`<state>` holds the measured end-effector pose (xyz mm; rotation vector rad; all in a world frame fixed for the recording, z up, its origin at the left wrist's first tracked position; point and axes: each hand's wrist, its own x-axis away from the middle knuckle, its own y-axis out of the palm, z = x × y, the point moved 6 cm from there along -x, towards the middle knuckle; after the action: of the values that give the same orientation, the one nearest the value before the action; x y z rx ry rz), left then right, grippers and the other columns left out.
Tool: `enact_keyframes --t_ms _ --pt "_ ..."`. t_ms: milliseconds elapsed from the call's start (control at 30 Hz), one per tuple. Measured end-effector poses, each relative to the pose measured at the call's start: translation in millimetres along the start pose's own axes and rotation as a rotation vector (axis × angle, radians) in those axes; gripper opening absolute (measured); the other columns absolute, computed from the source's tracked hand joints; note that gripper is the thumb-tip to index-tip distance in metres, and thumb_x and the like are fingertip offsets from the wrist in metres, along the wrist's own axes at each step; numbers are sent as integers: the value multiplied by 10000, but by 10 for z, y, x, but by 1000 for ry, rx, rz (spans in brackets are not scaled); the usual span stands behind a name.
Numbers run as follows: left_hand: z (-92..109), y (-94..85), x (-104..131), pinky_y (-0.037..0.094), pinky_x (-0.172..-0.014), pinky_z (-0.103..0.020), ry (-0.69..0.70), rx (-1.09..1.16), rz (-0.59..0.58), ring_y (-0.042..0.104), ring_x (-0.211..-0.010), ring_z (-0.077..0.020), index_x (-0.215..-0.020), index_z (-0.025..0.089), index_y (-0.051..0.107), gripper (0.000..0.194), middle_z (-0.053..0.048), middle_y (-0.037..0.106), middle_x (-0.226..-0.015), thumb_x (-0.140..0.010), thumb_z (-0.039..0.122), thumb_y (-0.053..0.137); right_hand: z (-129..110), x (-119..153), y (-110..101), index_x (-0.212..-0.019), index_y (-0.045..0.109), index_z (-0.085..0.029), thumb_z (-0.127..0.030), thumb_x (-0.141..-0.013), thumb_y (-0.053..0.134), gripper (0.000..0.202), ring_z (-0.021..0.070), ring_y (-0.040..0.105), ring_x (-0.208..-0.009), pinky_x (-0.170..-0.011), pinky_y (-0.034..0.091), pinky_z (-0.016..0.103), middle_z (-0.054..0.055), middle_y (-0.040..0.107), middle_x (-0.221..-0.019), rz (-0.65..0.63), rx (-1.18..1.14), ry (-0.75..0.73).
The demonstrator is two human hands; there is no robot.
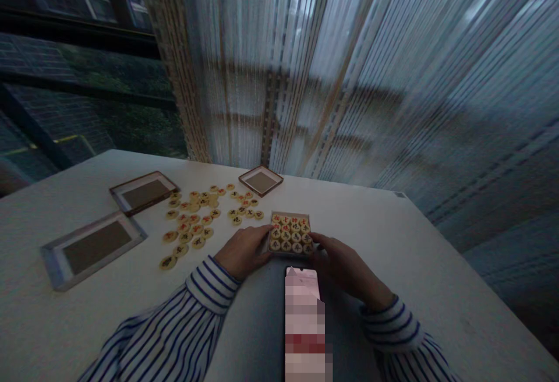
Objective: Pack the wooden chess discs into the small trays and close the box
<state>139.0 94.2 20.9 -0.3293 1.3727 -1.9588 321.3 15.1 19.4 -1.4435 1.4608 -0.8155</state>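
A small box [290,253] filled with rows of round Chinese chess pieces [296,236] rests on the white table in front of me. Red characters mark most of the far row; black ones mark the nearer rows. My left hand [250,249] grips the box's left side, fingers closed against its edge. On the opposite side my right hand [343,262] holds the right edge, with the fingertips at the pieces' rim. Loose Chinese chess pieces [195,219], red and black, lie scattered to the left of the box.
Two open box parts [94,249] [144,191] lie at the left, and another tray [261,180] sits near the far edge. A phone [301,280] lies on the white table [393,242] between my forearms. String curtains [279,79] hang behind the table.
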Motion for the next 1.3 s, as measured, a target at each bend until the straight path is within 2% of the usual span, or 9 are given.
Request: enact_keyframes --t_ms 333,600,700,800,867,933,1000,1133,1300 --pt "-26 23 -5 447 -850 -352 -36 -14 -31 579 -1011 -246 -1228 150 463 537 -116 621 -1127 -737 318 600 17 7 14 -1239 447 -194 -304 -830 487 426 215 597 -888 -745 492 375 107 634 -1023 21 -6 -40" --pt "-2 -2 -8 442 -857 -345 -44 -20 -35 583 -1014 -239 -1221 177 469 536 -101 623 -1134 -722 306 616 -37 5 -16 -1223 462 -176 -314 -839 479 409 214 603 -858 -731 495 375 106 641 -993 2 15 2" --pt "8 -24 -2 440 -862 -353 -32 3 -25 583 -1007 -241 -1209 162 477 544 -111 618 -1137 -711 322 629 -69 8 -63 -1205 474 -182 -322 -824 505 407 214 606 -844 -718 500 373 100 646 -973 41 22 -20" --pt "-9 -141 44 452 -833 -347 -33 56 75 599 -938 -220 -1130 167 527 462 -98 641 -1072 -711 335 625 -99 14 -174 -1118 520 -178 -314 -821 505 326 202 607 -831 -721 498 364 105 638 -986 172 19 -54" --pt "-54 -284 105 466 -784 -325 -65 99 190 605 -866 -195 -1005 175 578 301 -71 662 -960 -739 316 586 -107 21 -247 -991 559 -173 -301 -832 485 217 183 603 -771 -689 494 338 90 642 -910 253 14 -49" --pt "-123 -440 181 472 -728 -298 -114 131 289 599 -789 -171 -858 181 600 157 -43 657 -836 -783 289 514 -115 26 -291 -845 565 -176 -280 -843 461 147 163 586 -690 -630 479 304 60 631 -785 286 18 -29" --pt "-204 -578 257 468 -692 -286 -161 141 349 589 -741 -162 -775 177 603 152 -31 641 -759 -792 266 481 -143 29 -309 -759 546 -183 -262 -849 442 159 149 562 -636 -586 456 276 37 607 -703 287 25 -26" --pt "-358 -720 381 458 -691 -288 -209 143 362 587 -736 -161 -783 170 623 205 -39 644 -768 -805 294 462 -239 36 -309 -751 540 -187 -251 -851 441 155 139 545 -621 -570 435 257 26 596 -689 269 35 -65" --pt "-419 -594 486 459 -750 -330 -201 54 236 588 -832 -200 -894 174 622 255 -62 650 -891 -756 378 555 -358 22 -289 -785 552 -187 -231 -845 451 126 142 552 -648 -593 440 263 32 609 -730 239 43 -106"
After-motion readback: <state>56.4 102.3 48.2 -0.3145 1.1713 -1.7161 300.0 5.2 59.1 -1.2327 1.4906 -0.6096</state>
